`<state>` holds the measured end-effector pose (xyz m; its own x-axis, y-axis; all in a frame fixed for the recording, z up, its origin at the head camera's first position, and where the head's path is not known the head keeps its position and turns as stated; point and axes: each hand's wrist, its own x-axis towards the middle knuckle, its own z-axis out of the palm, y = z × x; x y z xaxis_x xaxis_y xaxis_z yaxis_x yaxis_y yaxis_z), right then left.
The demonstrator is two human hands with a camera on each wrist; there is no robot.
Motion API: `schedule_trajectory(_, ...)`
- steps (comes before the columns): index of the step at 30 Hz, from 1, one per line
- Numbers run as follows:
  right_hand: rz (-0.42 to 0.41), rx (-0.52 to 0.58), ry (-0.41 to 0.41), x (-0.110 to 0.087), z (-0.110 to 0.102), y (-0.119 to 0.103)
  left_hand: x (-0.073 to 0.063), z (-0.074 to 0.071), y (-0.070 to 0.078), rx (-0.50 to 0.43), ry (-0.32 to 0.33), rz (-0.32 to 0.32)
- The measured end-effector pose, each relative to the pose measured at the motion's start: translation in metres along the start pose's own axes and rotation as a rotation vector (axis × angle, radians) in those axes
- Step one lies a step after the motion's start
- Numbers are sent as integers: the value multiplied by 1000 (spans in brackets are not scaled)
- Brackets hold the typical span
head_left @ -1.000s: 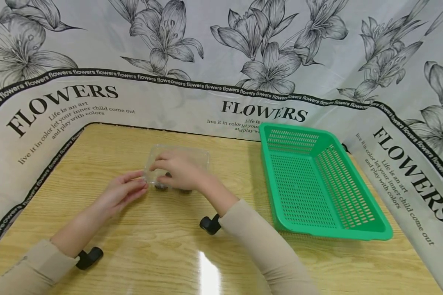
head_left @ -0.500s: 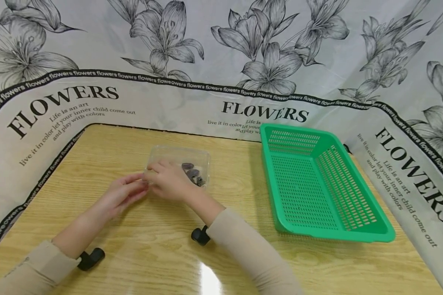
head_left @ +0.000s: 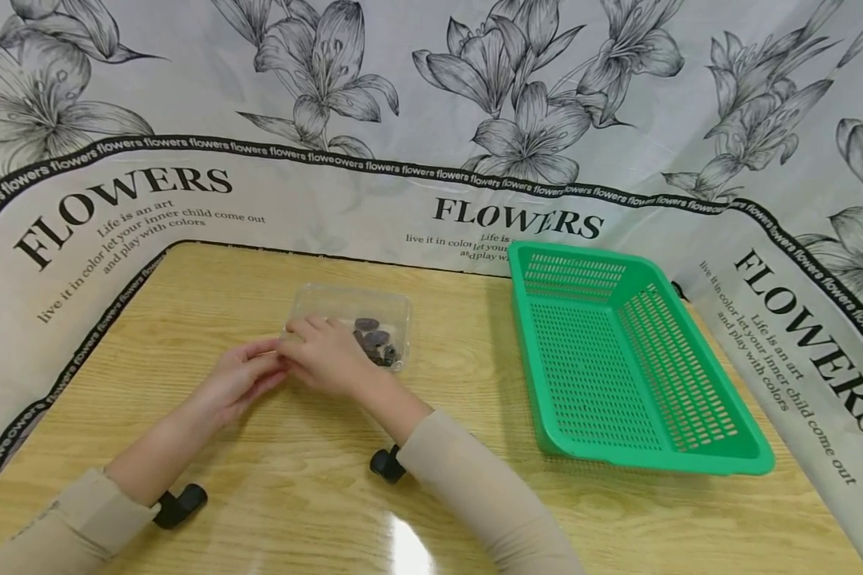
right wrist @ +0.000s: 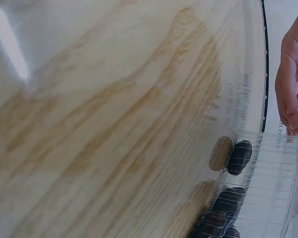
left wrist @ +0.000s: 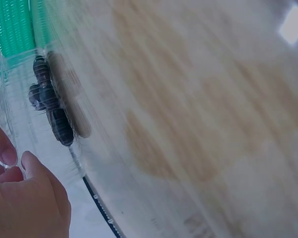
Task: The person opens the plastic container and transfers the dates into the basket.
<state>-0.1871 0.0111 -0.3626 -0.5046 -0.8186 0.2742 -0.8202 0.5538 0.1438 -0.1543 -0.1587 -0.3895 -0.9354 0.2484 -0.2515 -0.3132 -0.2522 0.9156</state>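
Note:
A clear plastic box [head_left: 355,299] sits on the table with several dark oval pieces [head_left: 377,339] inside, looking like dark fruit. My left hand [head_left: 237,382] pinches the box's near left corner between thumb and fingers. Close against it, my right hand [head_left: 328,357] curls its fingers over that same corner and hides it from above. Seen from the left wrist, fingertips of both hands meet at the box's edge, the left thumb [left wrist: 31,161] bent there. The dark pieces [right wrist: 240,157] also show through the box's ribbed wall in the right wrist view.
A large green perforated basket [head_left: 532,383] stands to the right of the box. The wood-grain table [head_left: 288,495] carries a bright reflection near the front. A white cloth printed with flowers [head_left: 331,200] rises behind and on both sides.
My right hand has come down from above the box to its near left corner, beside the left hand, uncovering the dark pieces. The left hand stays at the corner.

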Motion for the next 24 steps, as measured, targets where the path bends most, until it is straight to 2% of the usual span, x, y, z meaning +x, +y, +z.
schedule_trajectory(10, -3, -96, 51, 1, 4, -5, -2, 3, 0, 33, 82, -9)
schedule_trajectory(18, -47, -190, 148, -1, 7, -11, -3, 6, 0, 58, 120, -16)
schedule_trajectory(24, -67, -277, 132, 0, 9, -13, -3, 8, 1, 96, 126, -28)
